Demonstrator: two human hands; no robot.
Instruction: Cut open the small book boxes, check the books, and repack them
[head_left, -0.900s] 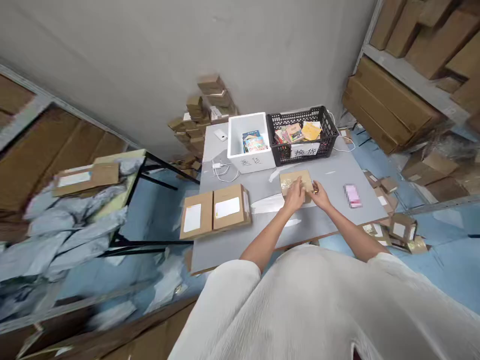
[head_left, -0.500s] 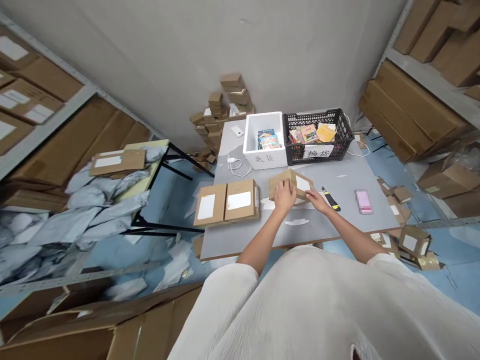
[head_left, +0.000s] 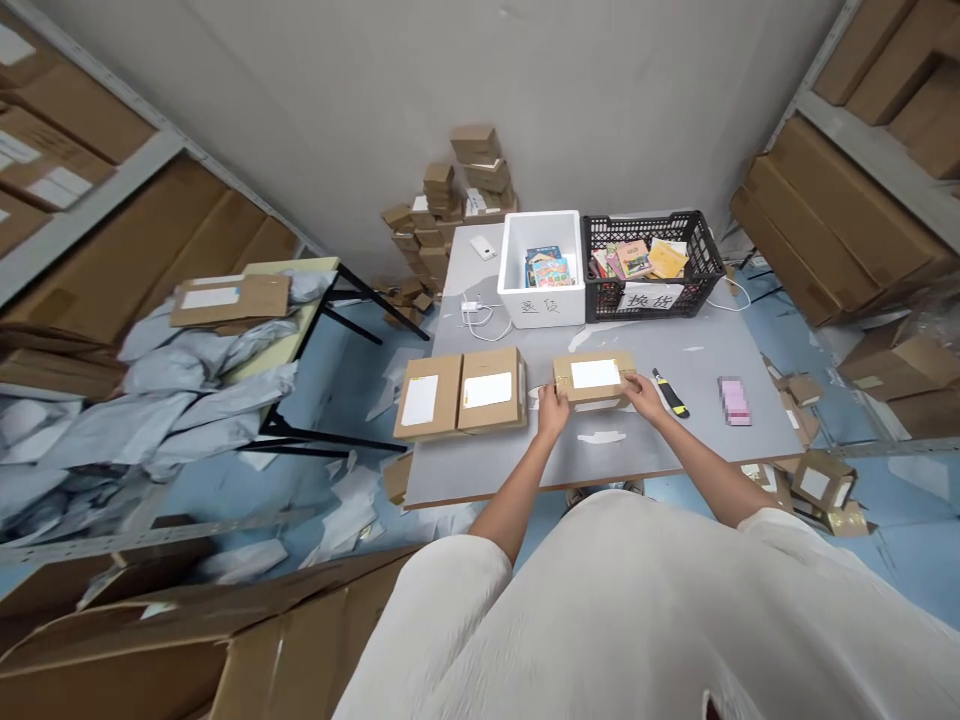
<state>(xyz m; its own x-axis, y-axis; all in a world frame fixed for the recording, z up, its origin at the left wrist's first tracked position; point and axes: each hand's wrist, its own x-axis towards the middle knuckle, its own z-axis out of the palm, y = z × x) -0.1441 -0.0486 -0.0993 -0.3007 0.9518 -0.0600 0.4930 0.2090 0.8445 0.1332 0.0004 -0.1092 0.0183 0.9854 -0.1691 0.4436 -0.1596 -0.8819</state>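
While the left hand (head_left: 553, 410) and right hand (head_left: 643, 394) pinch opposite ends of an oblong, white-labelled brown cardboard box (head_left: 595, 374), it lies over the smooth grey tabletop (head_left: 517, 465), between a squarish brown cardboard carton (head_left: 489, 389) and a black-and-yellow utility knife (head_left: 672, 395). Even, light pressure should steady it without creasing the stiff walls.
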